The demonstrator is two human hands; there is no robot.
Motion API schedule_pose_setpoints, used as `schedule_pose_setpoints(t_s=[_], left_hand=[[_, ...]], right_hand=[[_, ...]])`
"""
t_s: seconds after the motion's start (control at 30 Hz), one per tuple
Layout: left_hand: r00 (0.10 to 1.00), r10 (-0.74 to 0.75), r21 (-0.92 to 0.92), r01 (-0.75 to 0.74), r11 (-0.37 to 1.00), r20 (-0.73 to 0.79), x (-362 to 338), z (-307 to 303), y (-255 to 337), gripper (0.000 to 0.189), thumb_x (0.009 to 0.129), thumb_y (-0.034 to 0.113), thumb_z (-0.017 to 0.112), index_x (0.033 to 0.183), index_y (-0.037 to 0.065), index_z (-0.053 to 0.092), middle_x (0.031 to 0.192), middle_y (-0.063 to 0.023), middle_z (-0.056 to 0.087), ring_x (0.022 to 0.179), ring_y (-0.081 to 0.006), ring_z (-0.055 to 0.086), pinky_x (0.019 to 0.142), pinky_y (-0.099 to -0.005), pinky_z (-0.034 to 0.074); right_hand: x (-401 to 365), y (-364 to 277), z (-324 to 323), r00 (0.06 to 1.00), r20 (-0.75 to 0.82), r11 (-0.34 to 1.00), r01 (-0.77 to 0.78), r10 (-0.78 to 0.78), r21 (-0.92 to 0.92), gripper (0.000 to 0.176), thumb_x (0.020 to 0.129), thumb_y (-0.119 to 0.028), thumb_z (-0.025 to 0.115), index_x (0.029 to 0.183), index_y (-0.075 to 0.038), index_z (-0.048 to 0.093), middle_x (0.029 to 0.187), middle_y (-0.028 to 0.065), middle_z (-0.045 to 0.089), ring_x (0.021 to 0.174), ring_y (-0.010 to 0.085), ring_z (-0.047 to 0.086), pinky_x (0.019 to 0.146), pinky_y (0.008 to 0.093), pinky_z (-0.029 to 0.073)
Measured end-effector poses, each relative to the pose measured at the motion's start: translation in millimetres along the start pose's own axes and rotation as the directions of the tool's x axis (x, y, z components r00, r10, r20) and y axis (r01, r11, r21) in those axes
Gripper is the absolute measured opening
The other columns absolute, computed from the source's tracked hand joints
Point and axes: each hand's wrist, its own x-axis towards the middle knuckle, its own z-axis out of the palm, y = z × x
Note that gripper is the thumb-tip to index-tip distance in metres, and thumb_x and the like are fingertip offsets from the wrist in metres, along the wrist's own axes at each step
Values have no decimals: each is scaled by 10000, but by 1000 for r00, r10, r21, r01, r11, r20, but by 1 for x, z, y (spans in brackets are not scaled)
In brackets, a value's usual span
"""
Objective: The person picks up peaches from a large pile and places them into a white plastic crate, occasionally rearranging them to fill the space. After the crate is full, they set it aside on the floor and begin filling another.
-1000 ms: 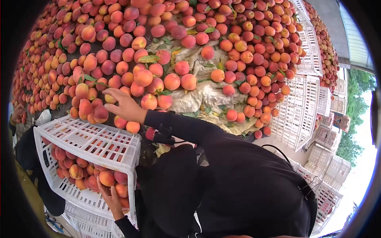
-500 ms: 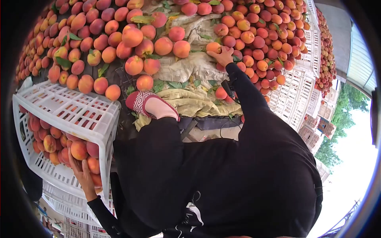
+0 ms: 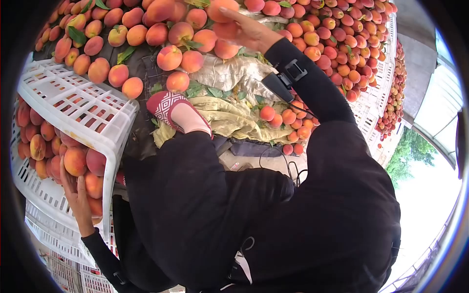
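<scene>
My left hand (image 3: 77, 198) lies against peaches (image 3: 74, 161) at the open side of a tilted white plastic crate (image 3: 108, 144), at the left. Its fingers are apart. At the top centre, my right hand (image 3: 246, 33) is closed on an orange-red peach (image 3: 222, 10), above other loose peaches. Part of its grip is blurred. Below that hand, a pale crumpled cloth (image 3: 220, 73) shows between the peach piles, with green leaves on it.
A large peach pile (image 3: 342, 49) fills the upper right, beside white crates (image 3: 369, 105). My foot in a red patterned shoe (image 3: 168, 106) is near the centre. Black cables (image 3: 288, 163) hang below my right sleeve. More crates (image 3: 58, 244) stand at the lower left.
My right hand has moved left and up from the right-hand pile, with a peach in it. Several peaches now lie lower on the cloth's right side. My left hand is still at the crate.
</scene>
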Motion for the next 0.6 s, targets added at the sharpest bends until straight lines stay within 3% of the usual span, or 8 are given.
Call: schedule_pose_setpoints(t_s=[0.07, 0.1, 0.17, 0.23, 0.3, 0.37, 0.47, 0.6], left_hand=[[1000, 0, -9, 0, 1000, 1, 1, -1, -4, 581, 1011, 44, 473, 1549, 42, 254, 1578, -163, 296, 1462, -276, 307, 1214, -392, 235], [1000, 5, -7, -5, 1000, 10, 3, 0, -4, 581, 1011, 44, 473, 1549, 42, 254, 1578, -163, 296, 1462, -276, 307, 1214, -392, 235], [1000, 21, 95, -23, 995, 22, 2, -2, 1, 581, 1010, 43, 475, 1549, 44, 257, 1579, -164, 297, 1463, -278, 307, 1215, -388, 231], [1000, -1, -22, 1, 1000, -18, 2, -2, -3, 594, 1008, 49, 481, 1553, 42, 245, 1582, -167, 292, 1467, -280, 299, 1214, -388, 230], [1000, 15, -4, -15, 1000, 5, 2, -3, -7, 603, 1009, 61, 489, 1556, 37, 235, 1585, -167, 288, 1467, -279, 298, 1214, -389, 230], [999, 23, 2, -23, 1000, 22, 2, -2, -5, 605, 1013, 75, 492, 1557, 30, 231, 1589, -166, 282, 1466, -277, 299, 1213, -388, 231], [1000, -2, 219, 8, 976, -26, 1, -11, -11, 595, 1023, 129, 506, 1552, 26, 253, 1590, -162, 288, 1468, -282, 296, 1205, -380, 230], [1000, 21, 253, -16, 967, -16, 1, -10, -5, 574, 1032, 166, 497, 1544, 25, 279, 1594, -156, 289, 1472, -288, 282, 1207, -384, 199]], right_hand=[[-3, -20, 47, 978, 202, 998, 58, -56, -4, 575, 932, -486, 663, 1351, -108, 553, 1329, 71, 568, 1170, 200, 578, 1005, 393, 482], [-20, -37, 59, 887, 457, 998, 68, -64, 8, 968, 930, -562, 634, 1606, -175, 58, 1662, 122, 29, 1468, 430, 226, 1142, 538, 327], [-42, -33, 67, 889, 383, 964, 265, -253, 22, 582, 973, -442, 617, 1386, -45, 514, 1387, 99, 535, 1207, 220, 574, 1039, 394, 463], [-83, -15, 26, 873, 189, 854, 482, -450, -194, 563, 999, -364, 591, 1434, -38, 442, 1344, 84, 562, 1216, 221, 572, 1028, 355, 448], [-123, 58, -52, 790, -325, 767, 264, -520, -584, 466, 1006, -299, 565, 1364, -5, 524, 1305, 99, 582, 1163, 169, 557, 998, 300, 432], [-178, 149, -126, 597, -724, 890, -34, -347, -455, 378, 948, -243, 663, 1216, 16, 597, 1150, 80, 636, 995, 145, 605, 898, 295, 471], [-221, 364, -254, 112, -982, 986, -82, 154, 146, 916, 701, -384, 851, 1420, -13, 419, 1292, 221, 576, 1169, 310, 592, 989, 393, 481], [-204, 450, -259, 569, -606, 524, -326, -555, -787, 795, 755, -231, 826, 1377, -33, 371, 1228, 147, 543, 1039, 263, 609, 805, 441, 563]])
